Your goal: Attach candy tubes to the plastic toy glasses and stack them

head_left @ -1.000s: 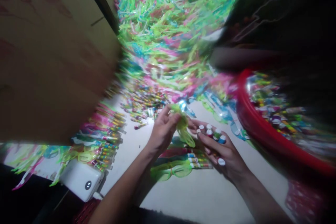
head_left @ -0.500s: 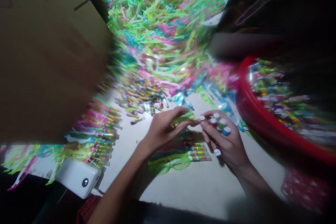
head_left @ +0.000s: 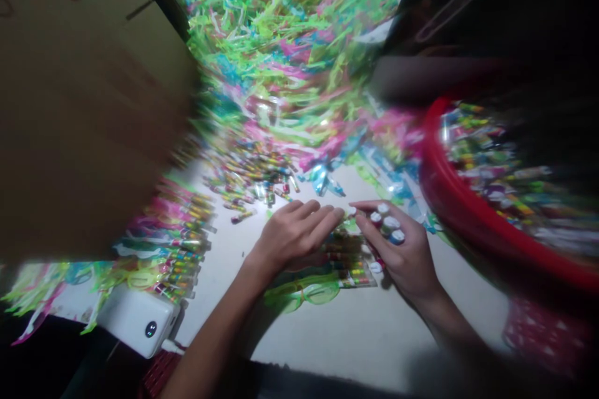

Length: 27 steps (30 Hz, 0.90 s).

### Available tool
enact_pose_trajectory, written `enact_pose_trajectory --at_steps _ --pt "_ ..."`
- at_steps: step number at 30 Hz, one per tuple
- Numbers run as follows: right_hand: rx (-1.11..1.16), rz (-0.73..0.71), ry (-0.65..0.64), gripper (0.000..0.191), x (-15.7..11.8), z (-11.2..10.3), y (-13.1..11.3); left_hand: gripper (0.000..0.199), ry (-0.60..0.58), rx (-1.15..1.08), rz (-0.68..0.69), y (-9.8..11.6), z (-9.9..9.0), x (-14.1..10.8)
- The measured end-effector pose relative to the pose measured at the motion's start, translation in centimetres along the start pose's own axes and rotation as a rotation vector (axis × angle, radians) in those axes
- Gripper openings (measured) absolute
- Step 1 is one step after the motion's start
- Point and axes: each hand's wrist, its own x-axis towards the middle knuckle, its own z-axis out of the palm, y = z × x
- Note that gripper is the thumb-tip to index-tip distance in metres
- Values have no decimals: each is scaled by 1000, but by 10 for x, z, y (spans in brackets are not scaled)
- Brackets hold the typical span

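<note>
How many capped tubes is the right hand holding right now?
5 capped tubes: four bunched at the top of the right hand, one at its lower edge. More may be hidden behind the fingers.

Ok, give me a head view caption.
Right hand grips small capped tubes beside the left hand, near a red basin.

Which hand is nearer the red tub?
Right hand, holding capped tubes, is nearer: it sits left of the red tub, not touching it. The left hand lies farther left, beyond the right hand.
</note>
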Motion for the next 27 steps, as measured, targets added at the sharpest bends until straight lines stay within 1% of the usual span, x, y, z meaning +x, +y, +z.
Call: enact_pose_trajectory --at_steps 3,6,11,13,16,18,19,21,23,24,27 --pt "-62 -47 37 17 0 1 1 30 5 44 37 1 -2 1" --pt "-119 -45 15 12 0 1 2 28 4 55 59 1 -2 3" --pt "-163 -84 -15 9 -1 0 4 29 -7 63 47 0 3 1" --pt "-171 -76 -55 11 -1 -1 6 33 2 56 43 -1 4 0" --pt "-117 -23 -148 16 -1 -4 9 51 -6 36 38 -1 5 -2" --pt "-58 13 -202 15 0 -5 11 59 -30 20 40 -1 7 -3" --pt "-40 30 -216 14 1 -6 11 58 -58 9 36 -2 8 -2" --pt "-55 59 -220 14 4 -6 12 41 -130 -27 1 -3 10 -2" --pt "-120 57 -198 15 7 -5 12 24 -203 -114 -68 -7 13 -3" --pt "-155 38 -184 15 8 -5 11 20 -232 -176 -115 -9 13 -3" --pt "-220 -11 -154 15 11 -5 11 18 -324 -380 -250 -17 11 -6"
